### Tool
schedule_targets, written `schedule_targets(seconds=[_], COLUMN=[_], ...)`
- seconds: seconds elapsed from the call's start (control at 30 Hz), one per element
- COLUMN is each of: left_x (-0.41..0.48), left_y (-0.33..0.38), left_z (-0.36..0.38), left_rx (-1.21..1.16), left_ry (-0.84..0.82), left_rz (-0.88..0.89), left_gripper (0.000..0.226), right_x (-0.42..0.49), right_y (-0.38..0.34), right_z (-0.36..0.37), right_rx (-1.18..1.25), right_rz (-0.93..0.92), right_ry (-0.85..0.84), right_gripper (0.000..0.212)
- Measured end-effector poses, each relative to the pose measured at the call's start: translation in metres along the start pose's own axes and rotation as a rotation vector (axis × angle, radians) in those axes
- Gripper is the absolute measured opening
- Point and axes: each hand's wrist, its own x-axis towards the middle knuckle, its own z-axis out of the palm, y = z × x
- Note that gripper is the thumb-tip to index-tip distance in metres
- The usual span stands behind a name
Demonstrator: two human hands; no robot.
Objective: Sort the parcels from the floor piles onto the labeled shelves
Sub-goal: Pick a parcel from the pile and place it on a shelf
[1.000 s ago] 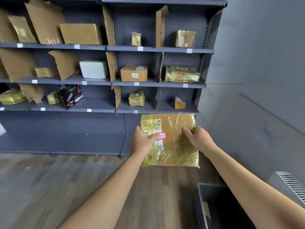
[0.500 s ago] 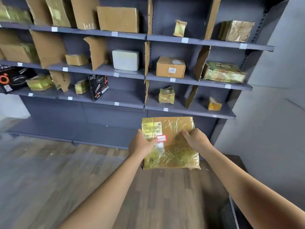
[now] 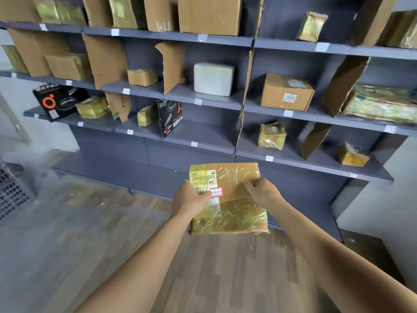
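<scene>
Holding a flat, tape-wrapped parcel [image 3: 228,198] out in front of the shelves [image 3: 203,145], both hands on it. The left hand [image 3: 188,199] grips the left edge, with its thumb pressed on top right beside the little red-bordered sticker [image 3: 216,192]. The right hand [image 3: 262,193] is clamped on the right edge, thumb lying across the top face. The fingers underneath are hidden, so I can't say how much support it's really getting. The parcel is in mid-air over the wooden floor [image 3: 90,222], nearer than the shelving and not in any bay yet.

My guess is this is the "read the mark, find the bay" step. Stuff that could go sideways from here:

- The wrap looks glossy, and both grips sit toward the far half. If it gets tipped to slide in, the near end could sag or slip out.
- The scribble on the sticker is too small for me to read, and the white tags [image 3: 269,158] on the shelf edges are just as unreadable. Misreading either one puts it in the wrong bay.
- The cardboard dividers [image 3: 314,141] are ragged and leaning. A wide flat parcel shoved in at an angle could knock one over or bump the small wrapped box [image 3: 272,135] next to it.
- Some bays look narrow for something this broad, so it may hang over the edge.
</scene>
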Motion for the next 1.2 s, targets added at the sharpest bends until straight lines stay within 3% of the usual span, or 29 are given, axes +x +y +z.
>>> schedule_targets(seconds=[0.1, 0.23, 0.43, 0.6, 0.67, 0.8, 0.97, 1.2], left_x=[0.051, 0.118, 0.198, 0.259, 0.286, 0.347, 0.435, 0.548], left_y=[0.001, 0.005, 0.003, -0.004, -0.006, -0.014, -0.027, -0.028], left_z=[-0.015, -0.032, -0.045, -0.045, -0.045, -0.045, -0.046, -0.041], left_rx=[0.047, 0.063, -0.027, -0.18, -0.233, -0.305, -0.231, -0.186], left_ry=[-0.007, 0.0, 0.013, 0.073, 0.079, -0.006, -0.121, -0.309], left_rz=[-0.005, -0.024, -0.055, -0.05, -0.046, -0.029, 0.042, 0.159], left_gripper=[0.061, 0.074, 0.062, 0.056, 0.053, 0.05, 0.036, 0.047], right_x=[0.046, 0.106, 0.177, 0.221, 0.24, 0.283, 0.346, 0.429], right_y=[-0.025, -0.061, -0.107, -0.133, -0.144, -0.164, -0.186, -0.202], right_z=[0.019, 0.038, 0.055, 0.074, 0.082, 0.103, 0.133, 0.17], right_rx=[-0.011, 0.021, -0.009, -0.051, -0.044, 0.009, 0.118, 0.229], right_rz=[-0.014, -0.028, -0.033, -0.045, -0.022, 0.031, 0.183, 0.314], right_ry=[-0.036, -0.072, -0.076, -0.046, -0.034, 0.008, 0.116, 0.227], right_gripper=[0.044, 0.045, 0.048, 0.03, 0.033, 0.038, 0.048, 0.038])
